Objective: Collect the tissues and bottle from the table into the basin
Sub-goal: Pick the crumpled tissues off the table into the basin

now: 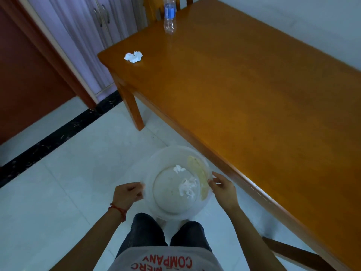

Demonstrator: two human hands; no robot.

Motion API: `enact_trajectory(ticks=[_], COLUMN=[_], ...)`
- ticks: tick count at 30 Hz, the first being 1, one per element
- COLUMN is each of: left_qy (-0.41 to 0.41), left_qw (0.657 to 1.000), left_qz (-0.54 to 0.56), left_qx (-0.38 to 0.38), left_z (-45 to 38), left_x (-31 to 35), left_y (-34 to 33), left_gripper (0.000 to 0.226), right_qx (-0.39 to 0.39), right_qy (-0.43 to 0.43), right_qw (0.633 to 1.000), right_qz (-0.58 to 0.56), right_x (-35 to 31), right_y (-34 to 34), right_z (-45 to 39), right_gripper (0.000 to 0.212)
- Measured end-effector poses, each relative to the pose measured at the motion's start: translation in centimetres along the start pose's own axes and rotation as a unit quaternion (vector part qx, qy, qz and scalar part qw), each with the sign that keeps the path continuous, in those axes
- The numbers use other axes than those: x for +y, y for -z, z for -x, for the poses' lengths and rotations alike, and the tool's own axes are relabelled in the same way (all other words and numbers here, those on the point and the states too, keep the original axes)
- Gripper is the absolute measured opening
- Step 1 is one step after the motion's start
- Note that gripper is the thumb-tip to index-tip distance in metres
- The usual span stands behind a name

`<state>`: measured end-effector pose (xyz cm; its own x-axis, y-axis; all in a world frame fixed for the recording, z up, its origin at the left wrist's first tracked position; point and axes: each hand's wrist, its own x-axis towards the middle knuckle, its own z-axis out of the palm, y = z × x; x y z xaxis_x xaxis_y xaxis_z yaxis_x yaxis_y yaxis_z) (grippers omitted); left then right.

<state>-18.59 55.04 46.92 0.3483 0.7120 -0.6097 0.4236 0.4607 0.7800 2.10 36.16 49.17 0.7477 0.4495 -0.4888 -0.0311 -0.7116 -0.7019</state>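
Note:
I hold a translucent plastic basin (156, 163) in front of me, above the floor beside the table. My left hand (127, 194) grips its left rim and my right hand (223, 190) grips its right rim. Two crumpled white tissues lie in the basin (187, 185), next to a yellowish patch on its inner wall. Another crumpled white tissue (133, 56) lies near the far left corner of the orange wooden table (234, 90). A clear plastic bottle (169, 15) with a blue label stands upright at the table's far edge.
A wooden chair (154, 8) stands behind the bottle, and part of another chair (293, 253) shows at the lower right. A dark red door (29, 75) and a pale cabinet (93, 36) are on the left. The floor has light tiles with a black strip.

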Motion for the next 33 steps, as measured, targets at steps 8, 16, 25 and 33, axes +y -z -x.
enact_trajectory(ticks=[8,16,25,33], left_qy=[0.029,0.042,0.052,0.061], left_qw=[0.991,0.963,0.927,0.913], left_qz=[0.101,0.181,0.239,0.263], left_qx=[0.086,0.194,0.285,0.307], left_z=[3.3,7.0,9.6,8.2], left_x=[-2.1,-5.0,-8.6,-9.3], left_y=[5.1,10.2,15.3,22.2], left_gripper=[0.013,0.010,0.018,0.009], right_qx=[-0.063,-0.153,-0.227,-0.254], right_qy=[0.055,0.125,0.155,0.178], right_qw=[0.996,0.979,0.960,0.947], right_qz=[0.027,0.053,0.052,0.082], right_x=[-3.1,-6.6,-10.0,-14.2], right_y=[-3.4,-9.0,-16.2,-23.6], right_z=[0.0,0.6,2.5,3.3], right_gripper=[0.032,0.031,0.033,0.033])
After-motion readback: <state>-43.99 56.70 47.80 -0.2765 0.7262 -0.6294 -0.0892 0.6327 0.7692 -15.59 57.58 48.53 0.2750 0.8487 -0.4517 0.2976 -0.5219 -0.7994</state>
